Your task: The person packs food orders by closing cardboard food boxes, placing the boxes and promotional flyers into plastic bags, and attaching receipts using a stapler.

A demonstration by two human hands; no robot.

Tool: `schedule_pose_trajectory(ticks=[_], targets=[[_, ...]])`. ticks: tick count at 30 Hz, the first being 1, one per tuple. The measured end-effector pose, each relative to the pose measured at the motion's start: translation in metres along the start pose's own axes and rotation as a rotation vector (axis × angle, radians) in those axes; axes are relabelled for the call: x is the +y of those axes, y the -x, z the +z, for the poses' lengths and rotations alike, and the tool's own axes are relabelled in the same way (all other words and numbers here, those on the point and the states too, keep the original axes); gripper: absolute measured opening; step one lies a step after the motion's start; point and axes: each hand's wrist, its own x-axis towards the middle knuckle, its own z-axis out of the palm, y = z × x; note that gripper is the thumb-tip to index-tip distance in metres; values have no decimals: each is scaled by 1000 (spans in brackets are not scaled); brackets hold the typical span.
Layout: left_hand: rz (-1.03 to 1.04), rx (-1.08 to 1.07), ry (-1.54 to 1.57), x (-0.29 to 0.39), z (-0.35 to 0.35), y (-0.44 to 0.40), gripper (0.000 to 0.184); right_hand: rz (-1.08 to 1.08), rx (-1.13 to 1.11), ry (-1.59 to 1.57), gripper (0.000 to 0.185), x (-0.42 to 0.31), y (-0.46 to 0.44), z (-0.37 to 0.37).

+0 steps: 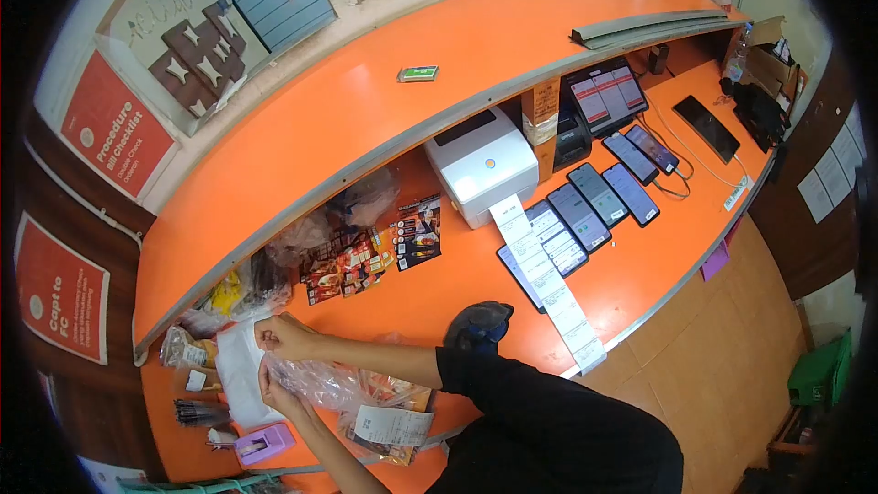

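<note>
On the left part of the orange counter, my right hand (pixel 283 338) is closed at the upper edge of a clear plastic bag (pixel 320 381). Just below it, my left hand (pixel 277 391) is closed on the same bag's edge. The bag spreads to the right under my right forearm. A white sheet or packet (pixel 240 375) lies behind both hands. Beside the bag, a printed receipt (pixel 393 425) rests on a clear package with printed paper inside. A purple tape dispenser (pixel 265 444) stands near the counter's front edge, below my left hand.
A white label printer (pixel 482 165) feeds a long strip of receipts (pixel 549 288) over several phones (pixel 578 217). Food flyers (pixel 418 233) lie under the raised shelf (pixel 366 64). A tablet (pixel 608 96) stands farther right. A dark blue object (pixel 480 325) sits beside my right arm.
</note>
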Motion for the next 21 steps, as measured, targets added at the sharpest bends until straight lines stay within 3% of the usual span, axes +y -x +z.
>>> schedule_pose_trajectory(ticks=[11,13,14,16,20,21], targets=[[-2,-91,5,-9,-9,-9,24,-98,-97,9,8,3,-5,-12],[-51,-93,-21,-6,-7,-7,23,92,-224,74,10,-6,-4,-20],[-62,-112,-33,3,3,0,24,93,-224,73,10,0,-5,-21],[-73,-128,-46,8,5,3,24,-110,-205,77,12,9,-10,-21],[-150,-128,-43,7,-1,5,28,-123,-209,98,10,25,-3,-4],[-172,-100,-77,6,-2,7,28,-87,-85,77,9,34,-5,3]])
